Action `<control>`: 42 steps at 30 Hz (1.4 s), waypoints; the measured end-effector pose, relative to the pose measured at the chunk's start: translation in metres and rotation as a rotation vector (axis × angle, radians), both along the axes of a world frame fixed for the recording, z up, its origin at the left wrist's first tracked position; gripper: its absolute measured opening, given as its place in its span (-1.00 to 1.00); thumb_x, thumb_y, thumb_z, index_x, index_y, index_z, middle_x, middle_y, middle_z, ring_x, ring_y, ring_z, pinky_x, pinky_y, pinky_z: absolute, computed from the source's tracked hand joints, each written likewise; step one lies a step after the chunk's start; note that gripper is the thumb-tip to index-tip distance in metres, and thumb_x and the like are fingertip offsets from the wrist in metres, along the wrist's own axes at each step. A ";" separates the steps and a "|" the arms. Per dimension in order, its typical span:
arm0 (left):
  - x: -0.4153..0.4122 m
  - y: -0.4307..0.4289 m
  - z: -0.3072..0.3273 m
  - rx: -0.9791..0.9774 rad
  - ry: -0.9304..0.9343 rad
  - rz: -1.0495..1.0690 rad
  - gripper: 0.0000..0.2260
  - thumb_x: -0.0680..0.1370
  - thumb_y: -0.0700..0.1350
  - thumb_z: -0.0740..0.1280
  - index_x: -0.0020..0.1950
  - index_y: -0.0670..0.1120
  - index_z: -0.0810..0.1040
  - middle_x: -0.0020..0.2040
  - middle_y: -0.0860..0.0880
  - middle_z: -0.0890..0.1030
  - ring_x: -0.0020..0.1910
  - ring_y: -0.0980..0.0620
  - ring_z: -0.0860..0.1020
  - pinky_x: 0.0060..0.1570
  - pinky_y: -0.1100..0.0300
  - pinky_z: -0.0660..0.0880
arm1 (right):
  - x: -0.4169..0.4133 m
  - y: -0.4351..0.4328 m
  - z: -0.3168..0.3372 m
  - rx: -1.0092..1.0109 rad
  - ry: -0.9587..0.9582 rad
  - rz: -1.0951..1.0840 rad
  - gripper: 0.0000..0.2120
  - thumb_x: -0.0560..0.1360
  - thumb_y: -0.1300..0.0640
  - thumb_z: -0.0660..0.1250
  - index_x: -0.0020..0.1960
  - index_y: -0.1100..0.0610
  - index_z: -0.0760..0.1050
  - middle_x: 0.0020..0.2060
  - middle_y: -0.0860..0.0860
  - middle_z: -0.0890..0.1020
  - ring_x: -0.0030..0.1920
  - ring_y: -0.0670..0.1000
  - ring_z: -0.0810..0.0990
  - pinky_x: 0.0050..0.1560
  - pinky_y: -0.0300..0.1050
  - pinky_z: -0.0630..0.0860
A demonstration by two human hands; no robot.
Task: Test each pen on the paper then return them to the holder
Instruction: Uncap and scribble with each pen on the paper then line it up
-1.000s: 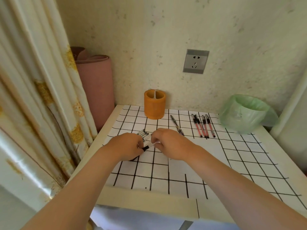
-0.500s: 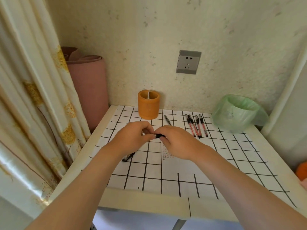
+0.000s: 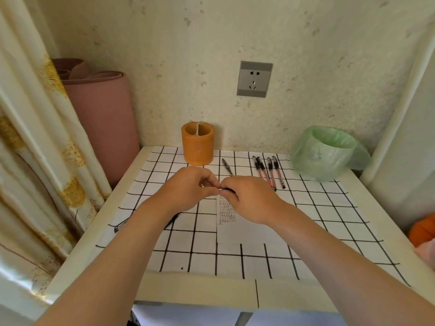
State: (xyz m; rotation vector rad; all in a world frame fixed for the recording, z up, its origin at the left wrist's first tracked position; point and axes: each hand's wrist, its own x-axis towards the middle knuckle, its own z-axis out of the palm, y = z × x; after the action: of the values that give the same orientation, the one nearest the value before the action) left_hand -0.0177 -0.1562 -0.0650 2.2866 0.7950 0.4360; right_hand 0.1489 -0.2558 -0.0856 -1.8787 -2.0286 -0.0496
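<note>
Over the middle of the table my left hand [image 3: 188,189] and my right hand [image 3: 249,198] meet, fingertips together, and both pinch a black pen [image 3: 226,189] of which only a short piece shows. Below them lies a white paper [image 3: 235,228] with rows of small red and black test marks. The orange holder [image 3: 198,144] stands at the back near the wall. Several red pens [image 3: 268,171] lie in a row right of it, and one dark pen [image 3: 227,166] lies beside it. More pens [image 3: 122,225] lie under my left forearm, mostly hidden.
A black-and-white grid sheet [image 3: 317,208] covers the table. A bin lined with a green bag [image 3: 328,152] stands at the back right. A rolled pink mat [image 3: 101,118] and a curtain [image 3: 35,137] flank the left side. An orange thing [image 3: 422,229] sits at the right edge.
Both hands rose from the pen bunch at the left and moved toward the centre with one pen held between them. The view shifted, and the written paper came into sight.
</note>
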 end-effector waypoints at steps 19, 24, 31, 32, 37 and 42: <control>-0.001 0.011 -0.028 0.108 0.326 -0.068 -0.81 0.52 -0.07 0.44 0.09 0.15 0.62 -0.03 0.22 0.57 -0.15 0.28 0.50 -0.15 0.36 0.42 | 0.013 -0.012 -0.022 -0.230 1.102 -0.147 -0.59 0.57 0.44 0.07 0.10 0.10 0.60 -0.11 0.12 0.60 -0.22 0.10 0.63 -0.26 0.00 0.60; 0.006 0.008 -0.033 0.182 0.432 -0.108 -0.73 0.55 -0.13 0.37 0.18 0.18 0.62 0.06 0.17 0.58 -0.07 0.18 0.49 -0.11 0.36 0.37 | 0.014 -0.016 -0.026 -0.224 1.082 -0.118 -0.71 0.56 0.34 0.30 0.17 0.04 0.57 -0.23 0.08 0.53 -0.27 -0.02 0.56 -0.17 -0.16 0.55; 0.009 0.012 -0.038 0.247 0.436 -0.152 -0.56 0.55 -0.19 0.28 0.36 0.20 0.48 0.20 0.06 0.46 0.20 0.07 0.33 0.18 0.14 0.36 | 0.000 -0.021 -0.037 -0.213 1.190 -0.174 -0.72 0.64 0.19 0.17 -0.04 0.09 0.66 -0.36 0.13 0.58 -0.41 0.10 0.51 -0.50 -0.22 0.33; 0.010 0.012 -0.038 0.221 0.426 -0.165 -0.55 0.55 -0.18 0.28 0.39 0.19 0.46 0.25 0.06 0.42 0.27 0.05 0.29 0.25 0.11 0.34 | -0.002 -0.020 -0.038 -0.215 1.190 -0.185 -0.75 0.62 0.25 0.19 -0.06 0.12 0.65 -0.34 0.15 0.61 -0.41 0.11 0.54 -0.51 -0.27 0.35; 0.013 0.009 -0.045 0.123 0.504 -0.246 -0.36 0.46 0.16 0.43 0.50 0.16 0.32 0.46 0.11 0.23 0.46 0.06 0.11 0.41 0.06 0.21 | -0.001 -0.018 -0.044 -0.224 1.052 -0.131 -0.82 0.44 0.43 0.35 -0.14 0.17 0.56 -0.33 0.04 0.65 -0.38 0.04 0.61 -0.34 -0.16 0.54; 0.013 0.009 -0.049 0.173 0.486 -0.262 -0.20 0.33 0.24 0.53 0.50 0.15 0.29 0.42 0.12 0.24 0.42 0.07 0.15 0.37 0.07 0.28 | -0.002 -0.017 -0.054 -0.173 0.851 -0.078 -0.86 0.38 0.33 0.44 -0.24 0.14 0.52 -0.34 0.01 0.63 -0.37 -0.05 0.57 -0.37 -0.21 0.48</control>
State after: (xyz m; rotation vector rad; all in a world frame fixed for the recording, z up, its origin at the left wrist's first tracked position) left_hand -0.0046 -0.1473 -0.1138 2.6568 0.6864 -0.1881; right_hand 0.1470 -0.2729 -0.1395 -1.6492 -1.3910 0.7866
